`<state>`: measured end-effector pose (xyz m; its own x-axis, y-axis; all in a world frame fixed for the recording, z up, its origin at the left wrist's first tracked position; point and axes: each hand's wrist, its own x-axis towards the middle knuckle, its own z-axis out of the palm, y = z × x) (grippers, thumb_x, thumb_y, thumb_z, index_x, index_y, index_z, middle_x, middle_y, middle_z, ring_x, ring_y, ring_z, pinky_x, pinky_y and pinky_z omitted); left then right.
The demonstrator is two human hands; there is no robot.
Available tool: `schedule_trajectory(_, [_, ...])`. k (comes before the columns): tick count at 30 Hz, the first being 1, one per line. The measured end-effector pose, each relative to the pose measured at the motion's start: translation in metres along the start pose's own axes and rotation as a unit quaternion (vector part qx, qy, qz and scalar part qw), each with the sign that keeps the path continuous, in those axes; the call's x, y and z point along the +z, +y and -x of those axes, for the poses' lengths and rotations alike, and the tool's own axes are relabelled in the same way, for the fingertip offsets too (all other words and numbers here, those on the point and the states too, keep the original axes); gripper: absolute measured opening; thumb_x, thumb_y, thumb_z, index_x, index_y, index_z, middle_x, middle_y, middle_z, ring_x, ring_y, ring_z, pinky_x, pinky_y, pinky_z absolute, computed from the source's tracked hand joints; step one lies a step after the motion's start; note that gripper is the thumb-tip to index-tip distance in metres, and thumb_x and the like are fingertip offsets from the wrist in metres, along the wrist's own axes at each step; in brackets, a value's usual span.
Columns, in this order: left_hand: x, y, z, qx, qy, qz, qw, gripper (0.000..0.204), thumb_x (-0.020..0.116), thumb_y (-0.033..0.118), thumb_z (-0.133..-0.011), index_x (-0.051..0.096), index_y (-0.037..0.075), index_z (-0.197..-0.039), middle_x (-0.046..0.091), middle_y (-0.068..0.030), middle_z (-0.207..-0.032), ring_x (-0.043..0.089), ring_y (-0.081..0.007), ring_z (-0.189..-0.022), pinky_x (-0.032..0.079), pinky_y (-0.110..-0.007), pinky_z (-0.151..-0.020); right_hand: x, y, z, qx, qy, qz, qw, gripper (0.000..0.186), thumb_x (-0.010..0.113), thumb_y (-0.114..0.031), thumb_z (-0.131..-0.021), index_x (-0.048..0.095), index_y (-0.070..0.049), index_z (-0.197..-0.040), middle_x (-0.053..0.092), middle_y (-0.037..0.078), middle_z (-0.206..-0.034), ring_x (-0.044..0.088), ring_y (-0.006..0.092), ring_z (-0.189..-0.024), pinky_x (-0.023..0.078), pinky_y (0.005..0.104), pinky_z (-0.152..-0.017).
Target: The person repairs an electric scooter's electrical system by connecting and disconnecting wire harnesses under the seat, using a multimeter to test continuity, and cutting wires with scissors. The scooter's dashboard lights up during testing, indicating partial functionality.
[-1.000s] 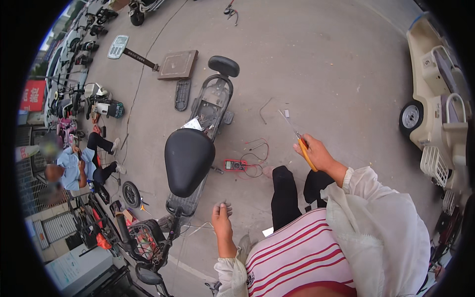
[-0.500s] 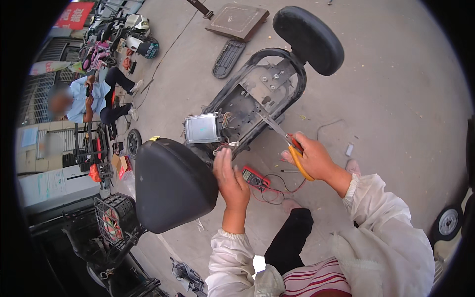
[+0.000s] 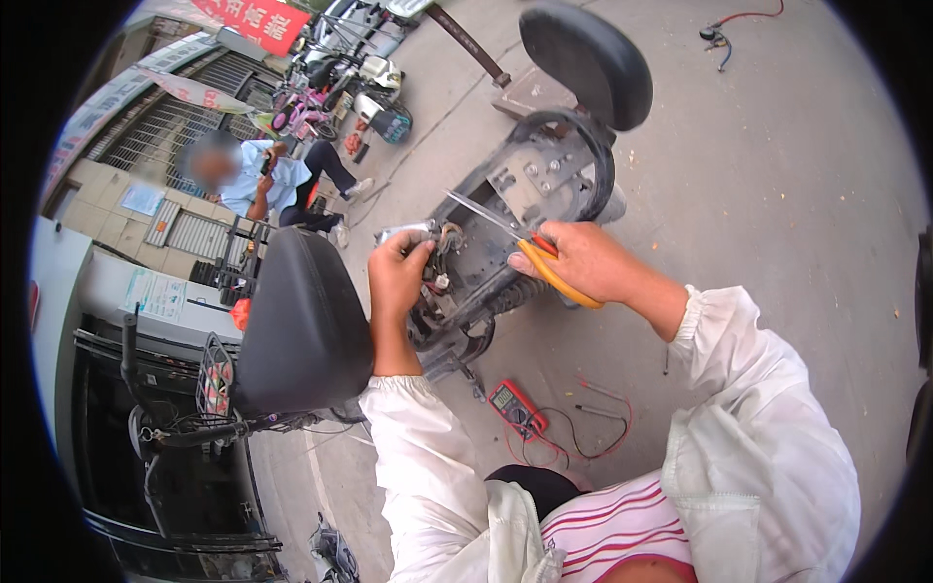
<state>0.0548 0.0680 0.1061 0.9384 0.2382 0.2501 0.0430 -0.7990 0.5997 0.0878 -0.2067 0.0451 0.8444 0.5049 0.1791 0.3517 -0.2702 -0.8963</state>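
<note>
My right hand is closed round scissors with orange-and-red handles. Their long blades point left over the open frame of an electric scooter. My left hand is bent over the wire end of a silver metal box, its thumb and fingers drawn together. What they pinch is hidden, wires or the box's edge. Loose wires come out beside those fingertips, and a white connector lies just below. The black front seat stands left of my left forearm.
A black rear seat pad rises at the frame's far end. On the ground near me lies a red multimeter with its leads. A seated person is at the far left, near parked bikes. A hose with a gauge lies far right.
My left hand has moved from beside the seat up to the silver box, and its fingers have closed there. The scissors have come nearer the box. The view has tilted and shifted.
</note>
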Motion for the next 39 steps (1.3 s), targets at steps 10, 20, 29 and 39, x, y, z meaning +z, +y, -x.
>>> schedule_trajectory(10, [0.005, -0.019, 0.012, -0.055, 0.101, 0.258, 0.959, 0.009, 0.068, 0.005, -0.087, 0.069, -0.002, -0.093, 0.066, -0.0014, -0.085, 0.060, -0.0097, -0.078, 0.047, -0.023, -0.074, 0.000, -0.020, 0.011, -0.028, -0.022, 0.094, 0.995, 0.064, 0.067, -0.057, -0.082, 0.062, 0.006, -0.092, 0.067, 0.023, -0.081, 0.068, 0.0376, -0.081, 0.053, 0.0436, -0.071])
schedule_trajectory(20, [0.009, -0.021, 0.015, 0.002, 0.080, 0.212, 0.974, 0.011, 0.070, 0.003, -0.082, 0.071, -0.006, -0.088, 0.063, -0.0055, -0.100, 0.060, -0.0129, -0.089, 0.047, -0.025, -0.079, 0.036, -0.031, 0.008, -0.020, 0.003, 0.194, 0.981, 0.059, 0.066, -0.055, -0.084, 0.062, 0.004, -0.093, 0.068, 0.018, -0.074, 0.069, 0.0345, -0.071, 0.055, 0.0419, -0.065])
schedule_trajectory(29, [0.006, -0.008, 0.013, -0.060, 0.016, 0.220, 0.973, 0.011, 0.066, 0.004, -0.086, 0.070, -0.004, -0.094, 0.069, -0.0046, -0.084, 0.063, -0.0093, -0.074, 0.049, -0.023, -0.069, 0.053, -0.035, 0.006, -0.021, 0.019, 0.169, 0.985, 0.058, 0.062, -0.055, -0.086, 0.063, 0.002, -0.081, 0.066, 0.019, -0.068, 0.069, 0.0358, -0.067, 0.055, 0.0431, -0.062])
schedule_trajectory(39, [0.004, -0.013, 0.010, -0.038, -0.006, 0.214, 0.976, 0.008, 0.068, 0.004, -0.085, 0.069, -0.003, -0.090, 0.069, -0.0050, -0.082, 0.063, -0.0100, -0.072, 0.050, -0.023, -0.067, 0.056, -0.039, 0.007, -0.003, 0.004, 0.173, 0.985, 0.061, 0.060, -0.056, -0.088, 0.062, 0.004, -0.083, 0.067, 0.021, -0.069, 0.069, 0.0372, -0.070, 0.055, 0.0442, -0.065])
